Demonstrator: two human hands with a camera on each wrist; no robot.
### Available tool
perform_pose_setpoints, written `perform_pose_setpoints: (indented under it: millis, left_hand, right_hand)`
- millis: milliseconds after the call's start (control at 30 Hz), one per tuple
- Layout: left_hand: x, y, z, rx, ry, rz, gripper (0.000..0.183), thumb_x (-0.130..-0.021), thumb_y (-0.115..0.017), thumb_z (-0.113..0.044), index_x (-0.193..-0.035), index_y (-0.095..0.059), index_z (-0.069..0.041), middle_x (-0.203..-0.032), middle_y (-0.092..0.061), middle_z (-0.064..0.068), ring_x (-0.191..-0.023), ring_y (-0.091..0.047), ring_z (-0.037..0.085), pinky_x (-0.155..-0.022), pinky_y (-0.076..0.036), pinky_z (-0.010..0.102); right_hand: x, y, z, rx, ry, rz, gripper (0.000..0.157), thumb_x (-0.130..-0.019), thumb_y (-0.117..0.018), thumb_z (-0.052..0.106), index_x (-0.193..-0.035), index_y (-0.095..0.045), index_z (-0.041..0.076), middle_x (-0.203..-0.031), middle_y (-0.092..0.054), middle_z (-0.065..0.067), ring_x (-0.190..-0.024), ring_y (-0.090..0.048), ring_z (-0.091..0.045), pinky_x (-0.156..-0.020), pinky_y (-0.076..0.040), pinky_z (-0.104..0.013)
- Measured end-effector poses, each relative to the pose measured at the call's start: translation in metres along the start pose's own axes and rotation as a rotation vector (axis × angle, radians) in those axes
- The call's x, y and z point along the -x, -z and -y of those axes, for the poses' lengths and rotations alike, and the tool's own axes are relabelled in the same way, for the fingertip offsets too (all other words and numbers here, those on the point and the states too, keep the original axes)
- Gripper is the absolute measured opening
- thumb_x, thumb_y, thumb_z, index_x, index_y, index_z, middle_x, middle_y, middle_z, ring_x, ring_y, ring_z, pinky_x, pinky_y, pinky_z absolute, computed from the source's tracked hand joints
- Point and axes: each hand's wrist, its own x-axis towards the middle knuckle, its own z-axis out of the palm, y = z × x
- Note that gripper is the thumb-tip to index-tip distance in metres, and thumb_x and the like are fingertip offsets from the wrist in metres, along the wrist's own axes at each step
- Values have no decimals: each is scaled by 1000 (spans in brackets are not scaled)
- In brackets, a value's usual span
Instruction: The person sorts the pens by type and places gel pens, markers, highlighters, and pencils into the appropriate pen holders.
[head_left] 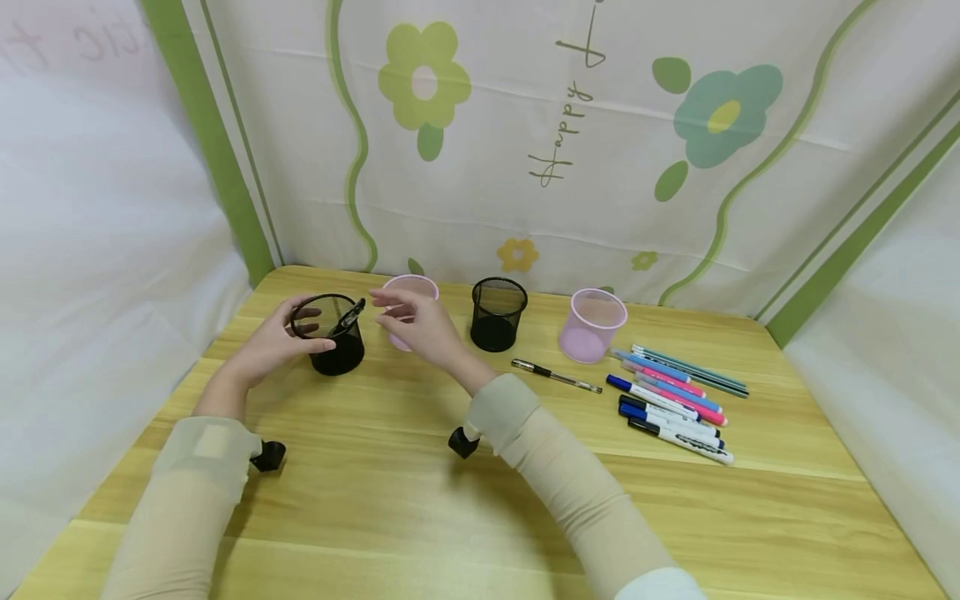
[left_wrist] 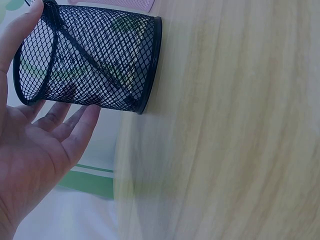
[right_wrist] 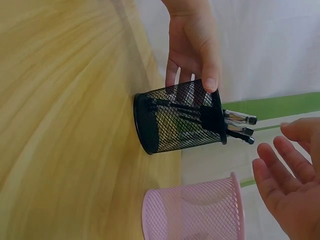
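Note:
My left hand (head_left: 266,348) grips a black mesh pen cup (head_left: 337,356) standing at the left of the table, thumb at the near side of the rim and fingers around the far side. Several pens (right_wrist: 240,125) lean in this cup, their ends sticking out over the rim. Just right of those pen ends, my right hand (head_left: 426,327) hovers with fingers loosely bent and nothing between them. In the head view it partly covers a pink mesh cup (right_wrist: 192,212) behind it.
Along the back stand another black mesh cup (head_left: 497,323) and a second pink one (head_left: 589,340). One gel pen (head_left: 557,377) lies in front of them. To the right lie several markers (head_left: 678,429), pink and blue pens (head_left: 675,385) and teal pencils (head_left: 697,371). Curtains enclose the table.

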Motion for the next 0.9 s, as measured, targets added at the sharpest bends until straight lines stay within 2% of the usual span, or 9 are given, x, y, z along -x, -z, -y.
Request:
perform_pose_setpoints:
  millis: [333, 500, 700, 900]
  left_hand:
    - [-1, -1, 0, 5, 6, 0, 102, -94, -78, -22, -164, -6, -9, -162, -24, 26, -146, -28, 47, -113, -33, 63]
    - [-1, 0, 0, -2, 3, 1, 102, -94, -78, -23, -164, -5, -9, -162, -24, 26, -146, -28, 47, -113, -33, 64]
    - [-1, -1, 0, -8, 5, 3, 102, -94, -78, -23, -165, -6, -10, -162, -25, 25, -146, -28, 47, -113, -33, 64]
    - [-2, 0, 0, -4, 9, 1, 103, -93, -79, -23, -165, -6, -10, -162, -25, 26, -146, -28, 47, -112, -33, 64]
  right_hand:
    - [15, 30, 0, 27, 3, 116, 42, -101, -62, 2, -143, -59, 4, -139, -62, -11, -119, -64, -27, -97, -52, -26]
    - [24, 43, -3, 70, 29, 124, 41, -101, -62, 2, -142, -61, 6, -140, -62, -8, -120, -64, -32, -97, -53, -27]
    - [33, 56, -6, 127, 56, 133, 41, -100, -62, 1, -141, -62, 5, -136, -65, -13, -118, -65, -29, -95, -55, -31]
    - [44, 70, -10, 179, 83, 156, 43, -98, -64, -1, -140, -61, 2, -134, -66, -14, -118, -65, -28, -93, -55, -28]
